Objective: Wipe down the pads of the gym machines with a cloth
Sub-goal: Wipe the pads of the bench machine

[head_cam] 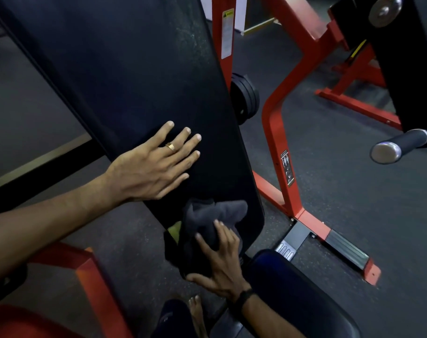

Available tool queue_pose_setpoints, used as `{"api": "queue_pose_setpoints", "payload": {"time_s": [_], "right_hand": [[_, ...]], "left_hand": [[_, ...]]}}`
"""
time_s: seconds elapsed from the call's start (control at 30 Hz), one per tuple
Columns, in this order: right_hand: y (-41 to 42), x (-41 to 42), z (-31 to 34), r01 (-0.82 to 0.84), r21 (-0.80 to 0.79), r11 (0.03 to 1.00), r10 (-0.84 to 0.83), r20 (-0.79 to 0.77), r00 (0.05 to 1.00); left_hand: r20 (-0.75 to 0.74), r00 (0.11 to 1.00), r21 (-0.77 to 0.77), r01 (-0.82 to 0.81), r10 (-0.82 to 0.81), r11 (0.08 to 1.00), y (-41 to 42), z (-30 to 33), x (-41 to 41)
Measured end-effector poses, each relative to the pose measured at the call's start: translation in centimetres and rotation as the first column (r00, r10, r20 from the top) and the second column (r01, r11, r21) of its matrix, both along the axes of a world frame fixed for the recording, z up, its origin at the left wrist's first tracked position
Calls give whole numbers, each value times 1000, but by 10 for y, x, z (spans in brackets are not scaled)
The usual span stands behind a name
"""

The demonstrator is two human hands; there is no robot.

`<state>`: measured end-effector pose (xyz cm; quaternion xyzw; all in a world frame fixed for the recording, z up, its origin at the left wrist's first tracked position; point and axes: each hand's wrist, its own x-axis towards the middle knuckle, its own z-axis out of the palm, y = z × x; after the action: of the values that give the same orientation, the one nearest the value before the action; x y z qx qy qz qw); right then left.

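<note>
- The long black back pad (pixel 124 76) runs as a slanted slab, its long axis going from the near lower end, at centre right of the view, up and away to the far upper left.
- The left hand (pixel 154 167) lies flat on the pad's lower half, fingers straight and spread and pointing right, a ring on one finger. It holds nothing and seems only to brace the pad.
- The right hand (pixel 219 262) grips a bunched dark cloth (pixel 207 225) and presses it against the pad's near bottom end, just below and right of the left hand. Fingers curl into the folds; a dark band sits at the wrist.
- Nearly all of the pad's length lies up and away from the cloth. Judging from this, the wipe must travel along the long axis, away from the body, and the right hand is the one placed to make it.
- The left hand sits across that path, so it will likely need to lift or slide aside.
- A faint dusty sheen shows on the upper right part of the pad, near the red frame (pixel 278 132).
- A second dark seat pad (pixel 293 284) lies near right, below the right forearm.
</note>
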<state>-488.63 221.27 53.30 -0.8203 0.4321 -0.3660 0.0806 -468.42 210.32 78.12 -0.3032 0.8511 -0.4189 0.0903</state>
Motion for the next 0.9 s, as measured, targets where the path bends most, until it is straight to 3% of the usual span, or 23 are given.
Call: {"api": "queue_pose_setpoints", "payload": {"time_s": [0.13,0.37,0.43,0.53,0.7,0.9], "right_hand": [[-6,2,-13,100,-28,995,-102,-108,989],[-31,82,74,276,-127,953,-265,94,960],[-32,95,78,348,-93,933,-326,198,925],[-18,92,44,392,-85,916,-367,218,904],[21,54,-26,305,118,945,-320,138,937],[57,21,-81,319,457,830,-369,23,929]], "left_hand": [[-4,1000,-4,7,-7,1000,-1,1,1],[71,997,-55,-1,5,998,-1,0,4],[87,996,-60,12,-7,998,-1,-2,5],[63,998,-20,-27,28,999,0,-1,3],[32,999,2,-21,21,1000,-1,1,3],[28,999,15,-18,17,1000,1,-1,2]]}}
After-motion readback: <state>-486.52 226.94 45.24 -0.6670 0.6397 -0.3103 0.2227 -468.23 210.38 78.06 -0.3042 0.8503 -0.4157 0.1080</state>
